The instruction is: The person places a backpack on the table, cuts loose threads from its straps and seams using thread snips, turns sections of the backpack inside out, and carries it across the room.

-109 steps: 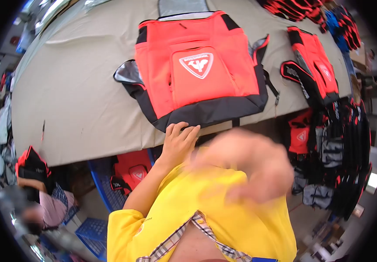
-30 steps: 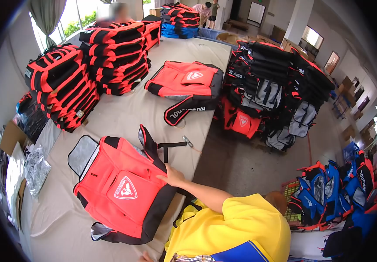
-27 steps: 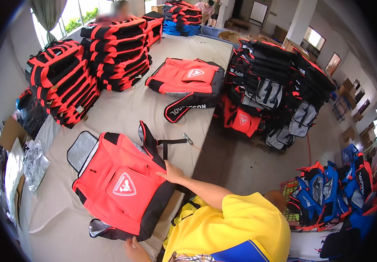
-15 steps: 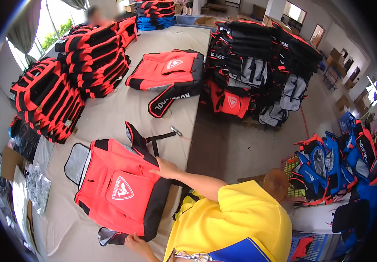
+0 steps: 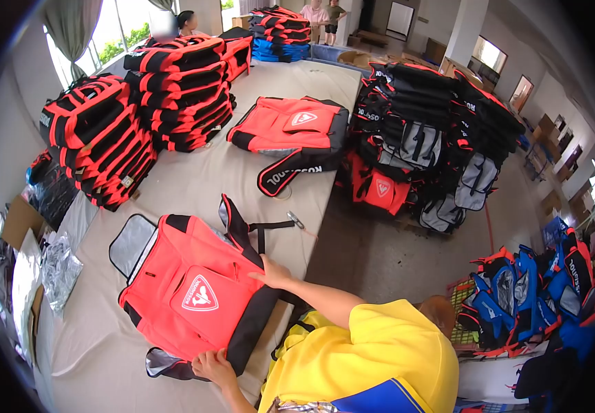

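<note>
A red backpack [image 5: 173, 303] with black sides and a white shield logo lies front up on the covered table, its grey-lined flap [image 5: 132, 246] folded out at the far end. My right hand [image 5: 273, 272] grips the bag's side edge close to the black strap [image 5: 235, 224]. Lower down, my left hand [image 5: 216, 368] is closed on the opposite corner, fingers bent over the red fabric by the black base; their undersides are hidden. Near this hand, a grey-lined side piece [image 5: 166, 365] sticks out. A small metal tool [image 5: 296, 220] rests beyond the strap's webbing.
Another red backpack [image 5: 287, 124] lies farther up the table [image 5: 194, 172]. Tall stacks of red-black bags [image 5: 98, 141] line the far side. Black and grey bags [image 5: 407, 131] are piled beyond the table edge. Blue and red bag pieces [image 5: 511, 289] sit at right. People [image 5: 325, 17] are in the background.
The view has shifted, so the surroundings sit lower and farther right. My left hand has moved from the bag's lower edge up onto its red front corner. My right hand stays at the side.
</note>
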Tool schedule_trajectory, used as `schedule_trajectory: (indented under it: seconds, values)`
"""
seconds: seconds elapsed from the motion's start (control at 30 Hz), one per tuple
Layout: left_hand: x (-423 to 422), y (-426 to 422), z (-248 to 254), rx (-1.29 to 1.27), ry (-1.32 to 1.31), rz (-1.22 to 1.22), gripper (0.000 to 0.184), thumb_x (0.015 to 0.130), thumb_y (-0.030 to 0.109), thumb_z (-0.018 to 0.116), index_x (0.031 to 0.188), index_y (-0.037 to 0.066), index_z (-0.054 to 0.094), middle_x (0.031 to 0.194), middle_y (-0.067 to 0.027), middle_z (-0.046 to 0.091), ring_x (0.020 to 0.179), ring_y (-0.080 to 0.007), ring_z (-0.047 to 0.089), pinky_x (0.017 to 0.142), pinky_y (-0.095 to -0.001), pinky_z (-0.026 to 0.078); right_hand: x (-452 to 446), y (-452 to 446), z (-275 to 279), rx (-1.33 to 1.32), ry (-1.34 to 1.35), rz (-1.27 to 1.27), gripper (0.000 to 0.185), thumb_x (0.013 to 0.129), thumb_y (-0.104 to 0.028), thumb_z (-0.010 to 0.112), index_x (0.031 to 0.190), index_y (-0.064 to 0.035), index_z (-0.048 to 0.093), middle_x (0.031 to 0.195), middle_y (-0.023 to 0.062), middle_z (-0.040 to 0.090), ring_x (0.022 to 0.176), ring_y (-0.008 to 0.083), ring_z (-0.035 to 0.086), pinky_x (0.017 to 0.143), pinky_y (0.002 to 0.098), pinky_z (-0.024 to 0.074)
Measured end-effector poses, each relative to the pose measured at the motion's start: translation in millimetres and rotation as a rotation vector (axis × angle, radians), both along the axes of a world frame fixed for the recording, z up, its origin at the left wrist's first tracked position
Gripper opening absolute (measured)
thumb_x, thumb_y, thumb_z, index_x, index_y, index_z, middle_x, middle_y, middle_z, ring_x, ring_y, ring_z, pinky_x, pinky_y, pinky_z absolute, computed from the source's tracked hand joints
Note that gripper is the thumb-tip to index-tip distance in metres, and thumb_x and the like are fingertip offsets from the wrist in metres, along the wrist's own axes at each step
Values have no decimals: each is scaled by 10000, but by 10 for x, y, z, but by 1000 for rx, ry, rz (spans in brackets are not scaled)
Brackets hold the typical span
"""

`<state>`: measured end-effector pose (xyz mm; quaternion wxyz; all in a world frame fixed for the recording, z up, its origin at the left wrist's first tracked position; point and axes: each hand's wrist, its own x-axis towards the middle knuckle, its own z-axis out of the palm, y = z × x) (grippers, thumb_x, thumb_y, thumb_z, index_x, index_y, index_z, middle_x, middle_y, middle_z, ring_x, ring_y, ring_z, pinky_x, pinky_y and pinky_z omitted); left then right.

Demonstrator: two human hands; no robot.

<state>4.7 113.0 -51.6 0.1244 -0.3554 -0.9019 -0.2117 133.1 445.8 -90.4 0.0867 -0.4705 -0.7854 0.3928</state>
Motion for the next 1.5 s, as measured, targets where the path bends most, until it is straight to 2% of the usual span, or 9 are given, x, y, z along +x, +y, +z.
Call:
schedule_trajectory:
  seconds: [0.27,0.63,0.77,0.83,0.9,1.07,1.2,1.4,1.5]
  values:
    - [158,-492,-166,26,-128,63,269,956,279,654,859,29,646,927,-151,606,950,-371,553,890,-537,410,-7,-10,-130,12,34,9,996,838,-701,640,1486,-11,331,1363,260,576,1218,429,594,985,501,497]
    - [266,143,-101,-284,-6,-94,808,893,420,668,1516,-1,371,1640,-238,228,1512,-395,250,1180,-690,83,-18,37,-192,-5,24,37,1037,853,-717,614,1519,9,291,1383,287,553,1247,432,573,1009,485,481]
    - [391,65,-15,-309,123,-112,685,898,372,689,1436,1,483,1557,-259,381,1437,-400,388,1149,-641,244,-20,25,-188,19,1,18,1030,854,-711,616,1513,14,299,1380,286,553,1254,429,568,1017,475,477]
    - [424,-47,204,-127,-1012,-369,486,927,296,679,1308,5,599,1398,-265,547,1282,-411,536,1035,-576,401,0,28,-84,-28,22,38,1014,857,-698,621,1505,17,310,1387,283,548,1257,429,564,1020,478,476]
    - [424,-107,429,-95,-1089,-372,407,939,272,671,1248,9,633,1317,-255,597,1200,-413,575,972,-558,434,0,17,-92,-20,25,35,988,862,-683,628,1497,8,315,1368,273,567,1242,424,576,1011,471,477]
    - [27,179,554,-140,104,26,588,956,332,646,1444,38,499,1474,-253,473,1417,-429,385,1134,-571,328,-47,58,-304,52,27,15,962,869,-659,640,1485,9,324,1350,266,583,1228,419,587,1005,465,475]
    - [101,303,9,-301,26,145,789,893,447,675,1504,25,408,1579,-302,307,1489,-488,223,1195,-642,169,-34,60,-219,35,43,18,945,870,-650,644,1476,11,344,1359,283,569,1241,426,576,1025,463,465]
    - [619,333,-7,-211,-73,-598,564,791,354,732,1324,191,648,1573,-107,404,1504,-360,264,1208,-596,192,13,116,-206,73,-67,47,1011,895,-631,635,1503,96,285,1420,366,481,1309,484,508,1083,493,428]
    - [545,233,-96,-230,-124,-580,561,802,293,705,1348,189,627,1573,-72,408,1505,-318,270,1226,-559,172,99,-201,281,794,-30,293,688,894,-293,735,1385,99,455,1156,293,611,999,492,599,938,536,488]
